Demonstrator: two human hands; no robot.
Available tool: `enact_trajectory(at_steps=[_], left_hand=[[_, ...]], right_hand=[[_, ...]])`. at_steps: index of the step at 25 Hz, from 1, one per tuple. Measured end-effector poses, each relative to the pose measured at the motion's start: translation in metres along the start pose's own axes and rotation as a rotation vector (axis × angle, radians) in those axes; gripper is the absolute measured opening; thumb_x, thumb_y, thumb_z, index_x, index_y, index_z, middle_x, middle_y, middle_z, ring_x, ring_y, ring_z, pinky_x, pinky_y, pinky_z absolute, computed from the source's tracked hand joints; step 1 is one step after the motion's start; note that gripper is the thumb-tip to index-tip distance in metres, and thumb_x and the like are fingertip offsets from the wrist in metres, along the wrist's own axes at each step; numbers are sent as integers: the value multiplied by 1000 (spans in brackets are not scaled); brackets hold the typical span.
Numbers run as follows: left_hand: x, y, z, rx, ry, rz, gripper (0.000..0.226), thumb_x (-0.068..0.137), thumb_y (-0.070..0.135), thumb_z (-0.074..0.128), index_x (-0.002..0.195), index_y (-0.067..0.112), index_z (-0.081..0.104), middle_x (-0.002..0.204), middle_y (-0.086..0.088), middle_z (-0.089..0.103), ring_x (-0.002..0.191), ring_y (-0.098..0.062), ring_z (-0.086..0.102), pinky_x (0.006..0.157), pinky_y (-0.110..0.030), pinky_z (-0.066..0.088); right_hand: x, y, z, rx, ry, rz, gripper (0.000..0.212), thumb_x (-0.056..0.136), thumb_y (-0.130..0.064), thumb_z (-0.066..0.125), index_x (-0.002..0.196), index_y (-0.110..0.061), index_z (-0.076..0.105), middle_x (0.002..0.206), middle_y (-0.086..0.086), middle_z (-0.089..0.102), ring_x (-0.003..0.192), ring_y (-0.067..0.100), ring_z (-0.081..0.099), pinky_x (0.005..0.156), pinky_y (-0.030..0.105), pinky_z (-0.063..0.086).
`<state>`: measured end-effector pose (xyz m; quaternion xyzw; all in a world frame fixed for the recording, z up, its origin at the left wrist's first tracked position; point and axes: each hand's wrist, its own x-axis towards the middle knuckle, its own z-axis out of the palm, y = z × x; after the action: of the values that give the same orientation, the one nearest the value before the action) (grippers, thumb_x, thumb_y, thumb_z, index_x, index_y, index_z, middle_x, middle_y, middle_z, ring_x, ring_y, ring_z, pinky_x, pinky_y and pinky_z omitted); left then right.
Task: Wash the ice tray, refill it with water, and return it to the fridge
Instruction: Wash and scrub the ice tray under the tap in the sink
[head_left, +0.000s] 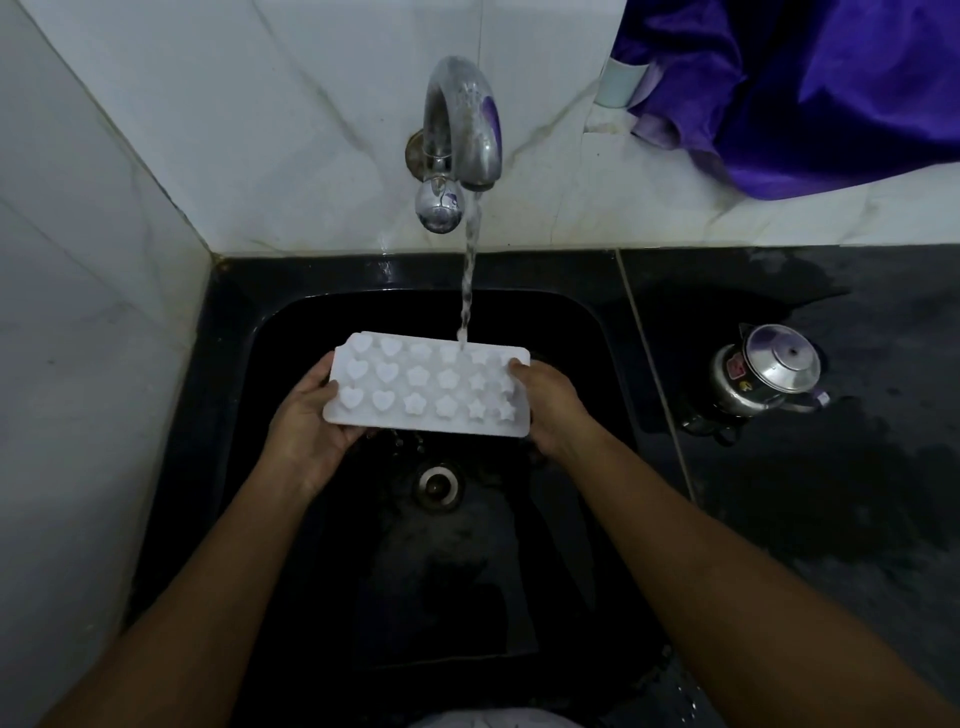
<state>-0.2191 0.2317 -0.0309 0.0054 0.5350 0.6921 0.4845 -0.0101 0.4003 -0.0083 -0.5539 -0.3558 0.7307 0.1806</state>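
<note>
A white ice tray (428, 387) with heart, flower and star shaped cells is held level over the black sink (249, 364). My left hand (306, 421) grips its left end from below, thumb on the rim. My right hand (550, 405) grips its right end, thumb on top. Water runs from the chrome tap (462, 124) in a stream (469, 280) that lands on the tray's far edge, right of the middle. Drops fall from under the tray toward the drain (438, 483).
A small metal kettle (763, 374) stands on the wet dark counter (831, 493) to the right of the sink. A purple cloth (789, 88) hangs at the upper right. White tiled walls (104, 260) close the left side and the back.
</note>
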Motion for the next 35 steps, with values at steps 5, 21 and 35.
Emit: enact_trajectory(at_steps=[5, 21, 35], left_hand=[[-3, 9, -17, 1, 116, 9, 46, 102, 3, 52, 144, 19, 63, 134, -6, 73, 120, -27, 72, 82, -34, 65], [-27, 18, 50, 145, 91, 83, 38, 108, 9, 50, 141, 21, 64, 127, 0, 75, 112, -18, 73, 84, -37, 61], [-36, 8, 29, 438, 279, -208, 38, 111, 37, 47, 84, 15, 62, 74, 0, 56, 67, -14, 53, 62, -28, 45]], right_hand=[[-4, -14, 37, -128, -56, -121, 27, 104, -9, 50, 125, -13, 67, 115, 15, 74, 95, 28, 72, 65, 33, 62], [-1, -5, -20, -276, 280, -125, 25, 97, 4, 46, 104, -14, 63, 102, 8, 65, 78, 20, 60, 65, 33, 53], [1, -32, -28, -399, 128, -299, 32, 98, -34, 71, 79, -9, 68, 78, 3, 69, 71, 16, 65, 64, 32, 54]])
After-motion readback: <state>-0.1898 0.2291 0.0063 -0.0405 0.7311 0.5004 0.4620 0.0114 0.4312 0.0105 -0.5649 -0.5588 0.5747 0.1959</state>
